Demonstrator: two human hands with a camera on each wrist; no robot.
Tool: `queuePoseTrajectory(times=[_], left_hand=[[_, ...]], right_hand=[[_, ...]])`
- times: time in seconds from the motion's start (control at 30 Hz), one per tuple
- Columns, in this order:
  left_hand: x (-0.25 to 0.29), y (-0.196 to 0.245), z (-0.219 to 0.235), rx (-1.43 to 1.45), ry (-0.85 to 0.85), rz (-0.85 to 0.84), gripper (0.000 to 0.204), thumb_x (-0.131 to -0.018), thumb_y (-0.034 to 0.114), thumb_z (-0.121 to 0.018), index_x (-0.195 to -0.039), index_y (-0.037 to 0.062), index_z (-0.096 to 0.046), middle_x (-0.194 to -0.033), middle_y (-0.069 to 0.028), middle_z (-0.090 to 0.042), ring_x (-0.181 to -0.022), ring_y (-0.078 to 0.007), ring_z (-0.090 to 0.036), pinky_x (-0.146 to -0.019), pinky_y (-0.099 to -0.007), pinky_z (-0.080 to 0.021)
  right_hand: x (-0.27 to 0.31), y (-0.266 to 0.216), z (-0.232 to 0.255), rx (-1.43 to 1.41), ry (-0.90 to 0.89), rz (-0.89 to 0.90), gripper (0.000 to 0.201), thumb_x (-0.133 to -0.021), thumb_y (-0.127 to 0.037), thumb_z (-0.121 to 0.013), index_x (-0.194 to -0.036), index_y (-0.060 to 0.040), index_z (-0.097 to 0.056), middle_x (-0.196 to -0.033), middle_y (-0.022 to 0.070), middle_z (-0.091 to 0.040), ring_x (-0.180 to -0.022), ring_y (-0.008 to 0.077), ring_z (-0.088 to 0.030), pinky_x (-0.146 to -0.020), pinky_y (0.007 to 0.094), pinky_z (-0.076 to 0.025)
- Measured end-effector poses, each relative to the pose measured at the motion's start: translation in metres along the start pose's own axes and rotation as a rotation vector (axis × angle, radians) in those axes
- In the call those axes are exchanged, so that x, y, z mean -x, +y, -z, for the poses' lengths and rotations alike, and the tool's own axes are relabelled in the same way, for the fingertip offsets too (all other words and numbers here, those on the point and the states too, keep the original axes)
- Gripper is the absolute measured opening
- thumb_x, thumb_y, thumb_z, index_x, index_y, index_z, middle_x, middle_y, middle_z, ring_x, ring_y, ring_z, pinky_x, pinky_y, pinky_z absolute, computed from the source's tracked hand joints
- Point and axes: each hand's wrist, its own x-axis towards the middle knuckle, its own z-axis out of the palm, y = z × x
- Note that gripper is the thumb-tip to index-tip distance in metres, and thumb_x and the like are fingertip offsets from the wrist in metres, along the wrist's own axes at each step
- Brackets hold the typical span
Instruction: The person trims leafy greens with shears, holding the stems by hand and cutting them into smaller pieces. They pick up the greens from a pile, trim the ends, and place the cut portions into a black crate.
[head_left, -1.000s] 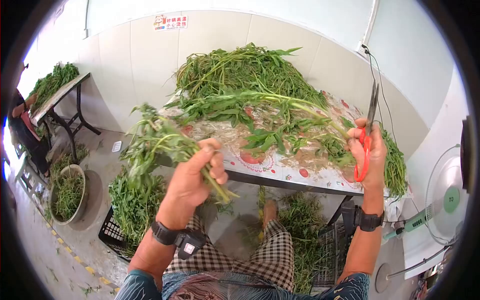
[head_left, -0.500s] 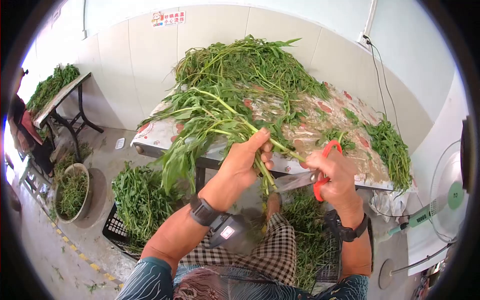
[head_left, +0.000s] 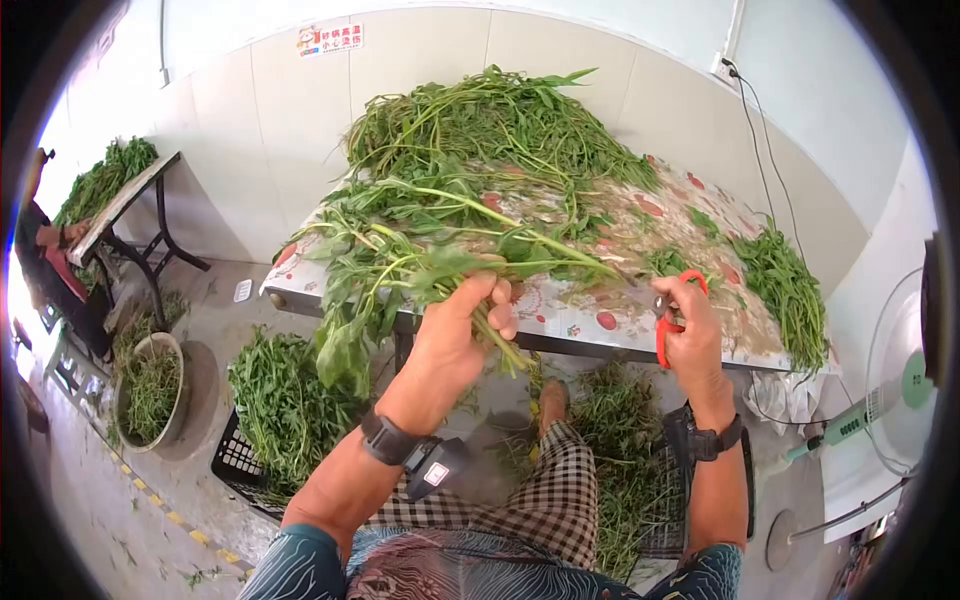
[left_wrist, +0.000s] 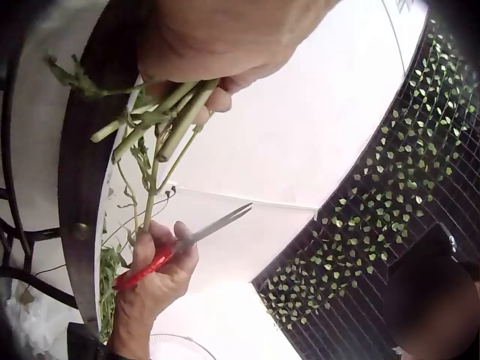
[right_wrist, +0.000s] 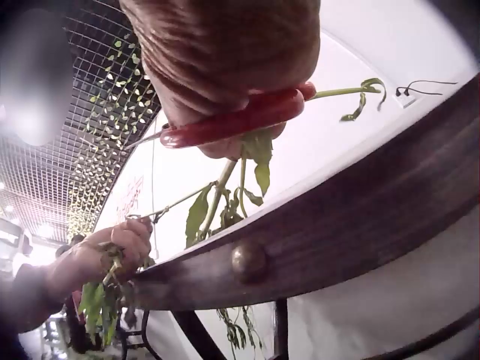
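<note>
The left hand (head_left: 450,335) grips a bundle of leafy green stems (head_left: 375,270), their cut ends pointing down and right past the fingers. In the left wrist view several thick stem ends (left_wrist: 176,131) stick out below that hand. At the right, the right hand (head_left: 693,335) holds red-handled scissors (left_wrist: 156,264) and pinches the end of a long stem (head_left: 540,238), which lies across toward the bundle. The scissor blades point up and away from the stem in the left wrist view. The right wrist view shows the red handles (right_wrist: 240,120) against the palm.
A large heap of greens (head_left: 490,130) lies at the back of the table (head_left: 610,345), a smaller pile (head_left: 780,290) at its right end. Below are crates (head_left: 238,455) with greens and a tub (head_left: 178,400). A fan (head_left: 900,380) stands right; another person (head_left: 50,270) is far left.
Since half a second ago, the hands have moved apart: the left slightly left, the right rightward and up. The scissor blades, earlier at the bundle's stem ends, have come away from them.
</note>
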Motion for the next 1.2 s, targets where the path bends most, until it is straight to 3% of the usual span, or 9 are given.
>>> queuePoseTrajectory(times=[0.23, 0.43, 0.57, 0.6, 0.83, 1.03, 1.07, 1.17, 1.2], left_hand=[[0.008, 0.003, 0.001, -0.167, -0.062, 0.063, 0.022, -0.087, 0.013, -0.051, -0.107, 0.0019, -0.053, -0.074, -0.0042, -0.052, -0.057, -0.0122, -0.045, -0.054, -0.0302, -0.040], [0.007, 0.000, 0.004, -0.223, -0.080, 0.034, 0.022, -0.088, 0.016, -0.050, -0.107, 0.0041, -0.053, -0.078, -0.0033, -0.051, -0.057, -0.0120, -0.045, -0.054, -0.0300, -0.040], [0.010, -0.002, 0.003, -0.139, -0.041, 0.048, 0.015, -0.089, 0.011, -0.046, -0.099, 0.0036, -0.052, -0.073, -0.0035, -0.051, -0.055, -0.0121, -0.045, -0.050, -0.0278, -0.039], [0.010, -0.002, 0.007, -0.123, -0.060, 0.061, 0.014, -0.089, 0.011, -0.044, -0.099, 0.0045, -0.051, -0.072, -0.0029, -0.050, -0.055, -0.0117, -0.044, -0.052, -0.0286, -0.039], [0.017, -0.003, 0.034, -0.013, -0.097, 0.122, 0.016, -0.087, 0.012, -0.045, -0.102, 0.0076, -0.049, -0.073, -0.0013, -0.048, -0.056, -0.0111, -0.043, -0.055, -0.0292, -0.038], [0.029, -0.004, 0.036, -0.149, -0.007, 0.109, 0.019, -0.087, 0.012, -0.046, -0.105, 0.0081, -0.050, -0.077, -0.0044, -0.051, -0.056, -0.0127, -0.044, -0.055, -0.0292, -0.039], [0.031, -0.005, 0.038, -0.176, -0.007, 0.109, 0.019, -0.087, 0.014, -0.047, -0.106, 0.0094, -0.050, -0.078, -0.0042, -0.051, -0.057, -0.0127, -0.044, -0.055, -0.0291, -0.038], [0.038, -0.007, 0.036, -0.215, 0.054, 0.110, 0.019, -0.087, 0.011, -0.048, -0.105, 0.0077, -0.051, -0.078, -0.0047, -0.051, -0.056, -0.0136, -0.045, -0.055, -0.0295, -0.039], [0.041, -0.008, 0.033, -0.231, 0.061, 0.109, 0.017, -0.087, 0.013, -0.049, -0.103, 0.0065, -0.053, -0.078, -0.0048, -0.051, -0.057, -0.0129, -0.045, -0.055, -0.0294, -0.041]], right_hand=[[-0.005, 0.002, 0.007, 0.117, -0.120, 0.071, 0.041, -0.064, 0.009, -0.062, -0.100, -0.0110, -0.057, -0.076, 0.0076, -0.058, -0.071, 0.0234, -0.058, -0.061, 0.0347, -0.046], [0.010, 0.016, 0.008, 0.064, -0.174, -0.195, 0.037, -0.070, 0.004, -0.061, -0.103, -0.0126, -0.057, -0.090, 0.0100, -0.062, -0.083, 0.0231, -0.062, -0.069, 0.0311, -0.049], [0.018, 0.017, 0.024, -0.498, 0.009, -0.599, 0.032, -0.078, 0.000, -0.059, -0.109, -0.0059, -0.052, -0.089, 0.0051, -0.062, -0.075, 0.0106, -0.058, -0.066, 0.0236, -0.047], [0.020, 0.016, 0.033, -0.525, -0.042, -0.657, 0.033, -0.083, -0.006, -0.058, -0.114, -0.0015, -0.048, -0.089, 0.0045, -0.060, -0.074, 0.0076, -0.053, -0.066, 0.0204, -0.046], [0.060, -0.007, 0.053, -0.892, 0.173, -0.841, 0.045, -0.085, -0.028, -0.060, -0.116, 0.0010, -0.044, -0.089, 0.0112, -0.061, -0.074, 0.0149, -0.057, -0.064, 0.0276, -0.047], [0.085, -0.024, 0.047, -0.916, -0.169, -0.840, 0.042, -0.086, -0.028, -0.058, -0.115, -0.0003, -0.045, -0.081, 0.0100, -0.061, -0.061, 0.0133, -0.055, -0.055, 0.0256, -0.044], [0.080, -0.032, 0.040, -1.095, -0.128, -1.035, 0.038, -0.087, -0.025, -0.058, -0.113, -0.0001, -0.046, -0.080, 0.0093, -0.061, -0.059, 0.0119, -0.053, -0.053, 0.0240, -0.043], [0.063, -0.051, 0.032, -1.140, -0.054, -1.021, 0.036, -0.086, -0.020, -0.059, -0.113, 0.0004, -0.046, -0.080, 0.0086, -0.061, -0.059, 0.0108, -0.052, -0.053, 0.0217, -0.042], [0.057, -0.050, 0.029, -1.015, -0.080, -0.841, 0.037, -0.082, -0.012, -0.062, -0.112, 0.0014, -0.047, -0.083, 0.0079, -0.062, -0.061, 0.0101, -0.053, -0.055, 0.0211, -0.043]])
